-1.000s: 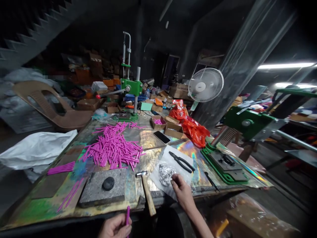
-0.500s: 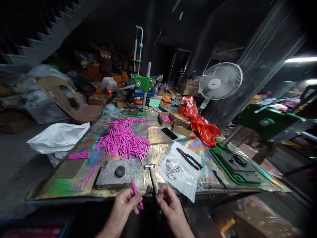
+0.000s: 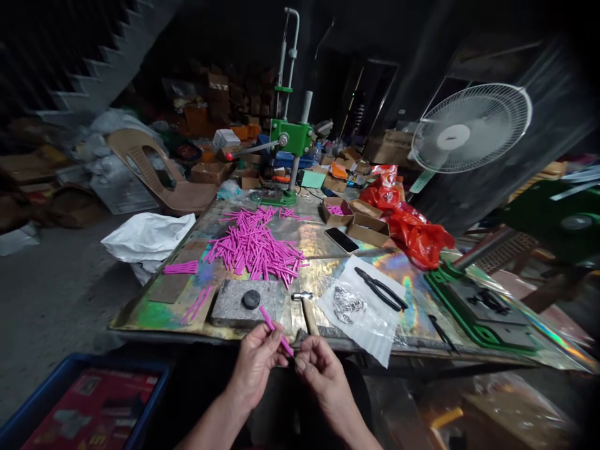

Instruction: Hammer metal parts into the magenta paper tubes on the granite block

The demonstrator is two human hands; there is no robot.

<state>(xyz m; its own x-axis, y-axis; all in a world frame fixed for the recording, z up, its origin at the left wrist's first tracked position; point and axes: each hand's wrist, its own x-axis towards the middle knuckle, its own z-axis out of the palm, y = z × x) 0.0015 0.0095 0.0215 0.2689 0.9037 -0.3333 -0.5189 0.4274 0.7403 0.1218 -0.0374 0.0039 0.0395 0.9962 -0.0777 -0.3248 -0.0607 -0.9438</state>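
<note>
While no writing reads, left hand (image 3: 255,365) and right hand (image 3: 319,369) pinch pink stick (image 3: 276,329).

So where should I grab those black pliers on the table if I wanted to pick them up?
Probably best to grab the pliers by the two long handles, which point toward the far right. They lie flat on the white plastic bag, so come from above and close around both handles together. The short nose end points left, toward the pink sticks, and offers less to hold.

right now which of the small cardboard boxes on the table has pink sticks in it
The open box nearest the green press: pink pieces show inside it. The box beside it, by the red bag, shows none.
</note>
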